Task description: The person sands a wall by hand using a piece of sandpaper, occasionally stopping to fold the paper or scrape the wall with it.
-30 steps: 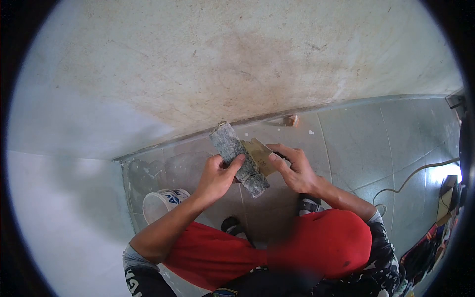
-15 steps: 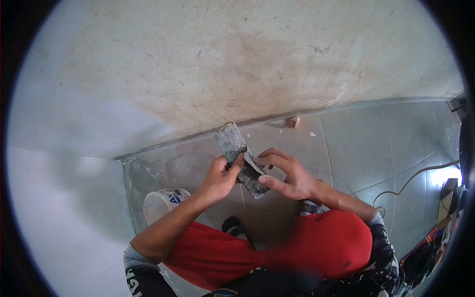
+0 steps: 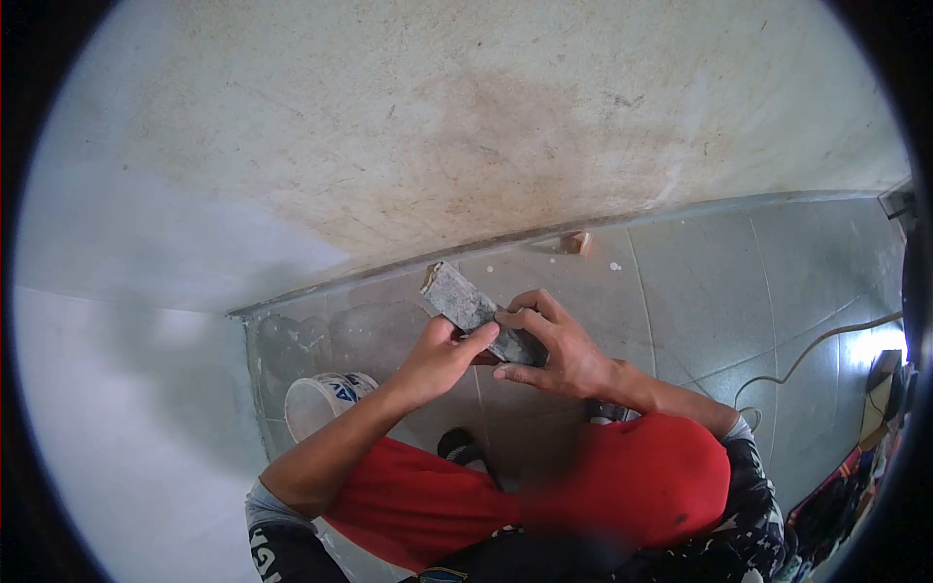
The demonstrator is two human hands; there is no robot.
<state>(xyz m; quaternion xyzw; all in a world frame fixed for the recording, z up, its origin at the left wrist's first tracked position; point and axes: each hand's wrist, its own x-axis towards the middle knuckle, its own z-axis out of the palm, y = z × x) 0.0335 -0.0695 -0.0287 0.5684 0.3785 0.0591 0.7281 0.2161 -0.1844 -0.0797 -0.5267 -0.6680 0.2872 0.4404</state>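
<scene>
Between my two hands, above the tiled floor, is a flat grey block [image 3: 459, 297] with a rough, worn sheet wrapped about it. It slants from upper left to lower right. My left hand [image 3: 445, 358] is closed on its lower middle, with the thumb on top and the other fingers partly hidden beneath. My right hand [image 3: 559, 348] is closed around the block's lower right end, fingers on top and thumb at the near edge.
A stained wall [image 3: 505, 136] rises in front, meeting a white wall [image 3: 126, 389] at the left. A white bucket [image 3: 309, 408] stands by my left forearm. A small orange-brown piece [image 3: 581, 243] lies near the wall. A cable [image 3: 816, 340] crosses the floor at right.
The block has tilted flatter and its upper end has come lower. The lifted flap of the sheet now lies down under my right fingers, which have moved slightly left onto it.
</scene>
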